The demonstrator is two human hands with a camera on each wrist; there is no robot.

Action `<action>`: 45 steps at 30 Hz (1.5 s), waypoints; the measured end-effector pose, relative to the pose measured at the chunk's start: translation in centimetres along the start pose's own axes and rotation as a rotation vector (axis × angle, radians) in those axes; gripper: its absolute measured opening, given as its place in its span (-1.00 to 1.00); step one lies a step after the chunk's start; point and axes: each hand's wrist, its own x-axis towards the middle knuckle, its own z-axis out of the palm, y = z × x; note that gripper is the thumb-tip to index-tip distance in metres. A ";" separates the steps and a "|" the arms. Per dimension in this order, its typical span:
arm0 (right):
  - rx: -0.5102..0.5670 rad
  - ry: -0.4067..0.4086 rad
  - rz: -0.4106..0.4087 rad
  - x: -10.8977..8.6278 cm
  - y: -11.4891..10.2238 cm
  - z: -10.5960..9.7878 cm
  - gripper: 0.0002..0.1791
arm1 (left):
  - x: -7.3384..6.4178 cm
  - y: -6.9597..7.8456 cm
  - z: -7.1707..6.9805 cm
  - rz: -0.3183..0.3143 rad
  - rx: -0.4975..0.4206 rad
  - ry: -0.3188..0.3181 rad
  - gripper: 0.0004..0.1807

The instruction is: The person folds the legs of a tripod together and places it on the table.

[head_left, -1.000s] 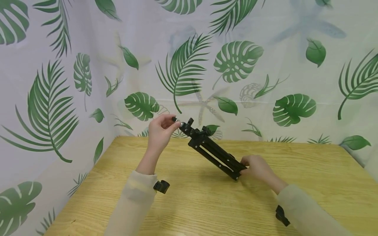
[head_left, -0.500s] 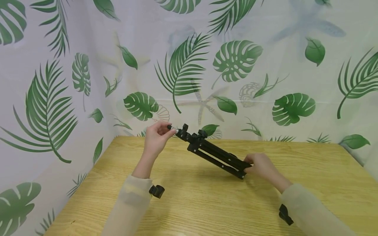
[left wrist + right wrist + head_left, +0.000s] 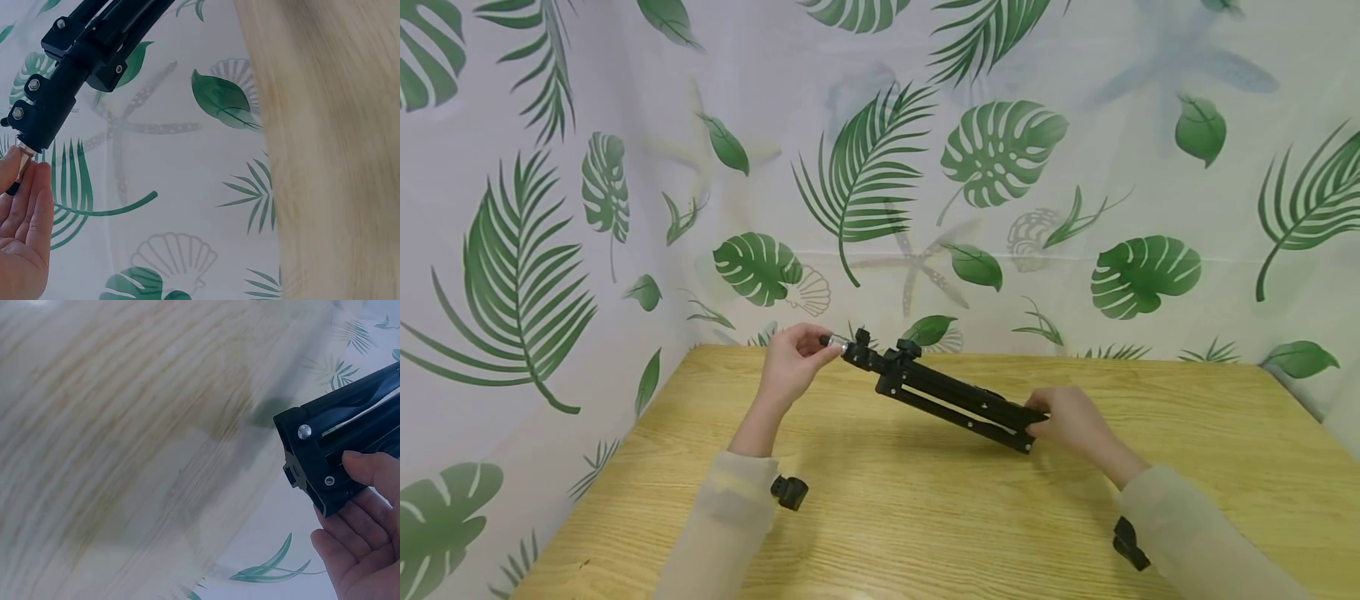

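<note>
A folded black tripod stand [image 3: 951, 385] hangs slantwise over the table, its head end up at the left. My left hand [image 3: 790, 358] pinches the thin silver tip [image 3: 839, 342] with the black end, between thumb and fingers. In the left wrist view, the tripod's black collar and bolted brackets [image 3: 47, 103] lie just beyond those fingertips. My right hand [image 3: 1071, 421] grips the lower leg ends, close over the wood. The right wrist view has the thumb on one leg and fingers beneath the riveted end [image 3: 306, 456].
The wooden table [image 3: 925, 517] spans the view below the hands. A leaf-printed curtain [image 3: 880, 167] stands right behind its back edge and along the left side. Small black devices sit at both cuffs, one near the left wrist [image 3: 790, 492].
The tripod has sunk and lies flatter, its head end moving down and left. Its leg end has shifted slightly right. Both hands keep their hold throughout.
</note>
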 end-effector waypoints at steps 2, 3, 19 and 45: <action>-0.003 -0.001 0.007 -0.1 0.0 0.0 -0.85 | -0.1 -0.3 0.0 -0.017 0.006 -0.013 -0.75; -0.005 -0.003 0.011 -0.1 0.1 0.0 -0.84 | -0.1 -0.4 0.0 -0.021 0.008 -0.019 -0.75; -0.048 0.004 0.033 -0.3 0.6 -0.4 -0.80 | -0.4 -2.7 0.6 -0.024 0.099 -0.114 -0.80; -0.067 -0.020 0.074 -0.6 1.2 -0.6 -0.73 | -1.1 -5.0 2.1 -0.077 0.333 -0.286 -0.90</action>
